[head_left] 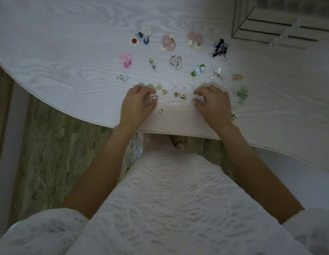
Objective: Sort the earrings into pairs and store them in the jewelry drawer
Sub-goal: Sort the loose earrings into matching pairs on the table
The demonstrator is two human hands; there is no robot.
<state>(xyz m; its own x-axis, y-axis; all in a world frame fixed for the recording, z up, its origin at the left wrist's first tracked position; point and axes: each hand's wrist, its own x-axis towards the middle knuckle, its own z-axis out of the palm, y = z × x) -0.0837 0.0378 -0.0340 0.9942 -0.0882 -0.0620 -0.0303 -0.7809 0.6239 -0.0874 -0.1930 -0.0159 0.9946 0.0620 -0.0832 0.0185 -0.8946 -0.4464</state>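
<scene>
Pinching a gold earring (154,97) near the table (68,61) edge, the left hand (137,104) curls. Two triangle earrings (164,92) lie between. The right hand (212,103) seems to pinch something small.

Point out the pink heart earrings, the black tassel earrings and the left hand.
pink heart earrings (126,60), head view, on the looped upper part.
black tassel earrings (219,47), head view, on the dark middle cluster.
left hand (137,102), head view, on its back.

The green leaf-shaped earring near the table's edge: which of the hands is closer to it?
Right. The right hand lies just beside the green earring; the left hand is much farther off, across the loose gold pieces.
</scene>
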